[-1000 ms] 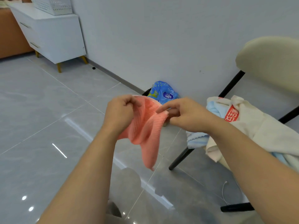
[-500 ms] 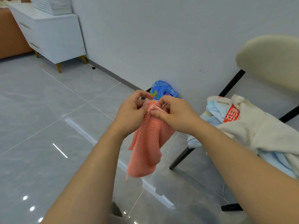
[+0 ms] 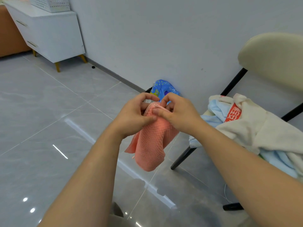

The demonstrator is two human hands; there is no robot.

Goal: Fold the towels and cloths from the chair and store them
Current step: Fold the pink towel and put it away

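My left hand [image 3: 134, 115] and right hand [image 3: 178, 112] meet in mid-air just left of the chair [image 3: 270, 56], knuckles nearly touching. Both pinch the top hem of a salmon-pink waffle-weave cloth [image 3: 150, 145]. The thumb and curled fingers of each hand close on that bunched edge, and the rest of the cloth hangs free below them, clear of the grey tiled floor [image 3: 49, 112] and level with the chair's front leg.

On the chair's seat lies a loose heap of unfolded laundry. A cream towel [image 3: 262, 128] is draped over the top, with a red label [image 3: 232, 113] printed in white characters. A pale blue towel [image 3: 216, 110] shows beneath it and spills over the seat's left edge. The chair's cream backrest rises above the heap on black legs.

A blue printed plastic packet [image 3: 164, 89] sits on the floor against the wall [image 3: 164, 38] to the left of the chair, partly hidden behind my fingers. Far to the chair's left, along the same wall, stands a white cabinet [image 3: 54, 35] on gold legs with a white perforated basket [image 3: 50, 4] on top. A thin white cable [image 3: 226, 194] trails on the floor under the chair.
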